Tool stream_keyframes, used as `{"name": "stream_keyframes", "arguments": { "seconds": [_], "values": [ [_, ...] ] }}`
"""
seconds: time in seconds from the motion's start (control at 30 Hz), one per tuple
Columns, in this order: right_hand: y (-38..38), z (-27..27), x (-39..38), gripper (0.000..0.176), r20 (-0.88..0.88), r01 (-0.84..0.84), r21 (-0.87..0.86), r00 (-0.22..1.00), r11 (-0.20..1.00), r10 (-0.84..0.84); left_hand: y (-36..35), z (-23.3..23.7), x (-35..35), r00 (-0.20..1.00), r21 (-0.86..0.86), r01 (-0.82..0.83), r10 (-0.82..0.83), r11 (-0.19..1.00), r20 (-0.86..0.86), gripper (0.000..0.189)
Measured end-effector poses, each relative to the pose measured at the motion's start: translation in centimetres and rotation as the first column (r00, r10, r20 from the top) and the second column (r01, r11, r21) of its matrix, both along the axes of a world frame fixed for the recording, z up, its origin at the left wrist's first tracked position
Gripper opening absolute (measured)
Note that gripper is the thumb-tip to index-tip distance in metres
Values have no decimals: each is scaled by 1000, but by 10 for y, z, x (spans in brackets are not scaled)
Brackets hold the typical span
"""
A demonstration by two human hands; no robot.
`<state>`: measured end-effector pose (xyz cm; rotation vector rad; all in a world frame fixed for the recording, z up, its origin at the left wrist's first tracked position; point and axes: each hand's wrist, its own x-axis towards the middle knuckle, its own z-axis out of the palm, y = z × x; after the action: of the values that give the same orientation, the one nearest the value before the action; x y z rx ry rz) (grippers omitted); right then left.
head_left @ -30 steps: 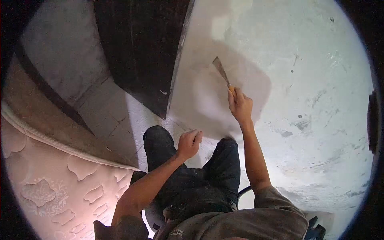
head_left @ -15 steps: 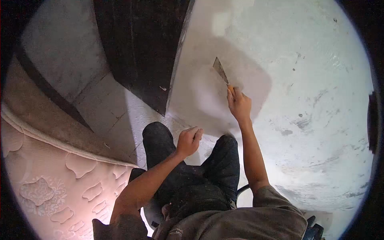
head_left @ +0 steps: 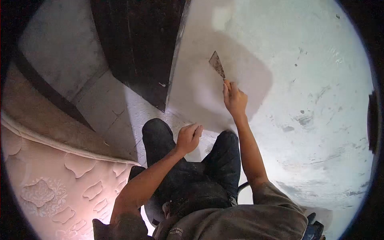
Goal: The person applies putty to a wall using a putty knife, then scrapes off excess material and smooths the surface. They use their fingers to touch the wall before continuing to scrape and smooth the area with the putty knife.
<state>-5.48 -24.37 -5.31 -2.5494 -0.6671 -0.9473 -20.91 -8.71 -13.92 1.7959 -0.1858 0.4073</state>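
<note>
Two bare hands in view; places taken from the dark panel. Right hand: right of the panel, about level with its lower part, fingers closed around the handle of a scraper, the grip mostly hidden by them. Scraper: right of the panel and apart from it, blade pointing away from the hand and leaning toward the panel; metal blotched dark. Cannot tell if the blade touches the pale surface behind it. That surface runs outward from the panel's right edge, scuffed farther off, a soft shadow lying on it around the scraper. Left hand: below and a little right of the panel's lowest corner, fingers curled into a loose fist; cannot tell what, if anything, is inside. Dark trousers, knees bent, below the panel. Quilted pink mattress: below and left of the panel, well apart from the scraper.
</note>
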Motion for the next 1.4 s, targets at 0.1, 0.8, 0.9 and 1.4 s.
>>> {"name": "stream_keyframes", "arguments": {
  "seconds": [0.1, 0.8, 0.9, 1.4],
  "values": [
    [6, 9, -12, 14, -14, 25, 39, 1000, 999, -25, 1, 3, 0, 1000, -2, -12, 12, 1000, 16, 28],
    [24, -50, -8, 16, -23, 132, 42, 991, 990, -131, 1, -1, 3, 1000, 33, -1, 1, 999, 9, 30],
    [29, -52, -7, 15, -17, 102, 129, 995, 986, -101, 3, 3, 1, 1000, 36, 7, -6, 999, -27, 29],
    [18, -44, -20, 21, -97, 73, 188, 994, 980, -55, 2, 3, 1, 999, -12, 9, -9, 1000, -37, 30]
  ]
}}
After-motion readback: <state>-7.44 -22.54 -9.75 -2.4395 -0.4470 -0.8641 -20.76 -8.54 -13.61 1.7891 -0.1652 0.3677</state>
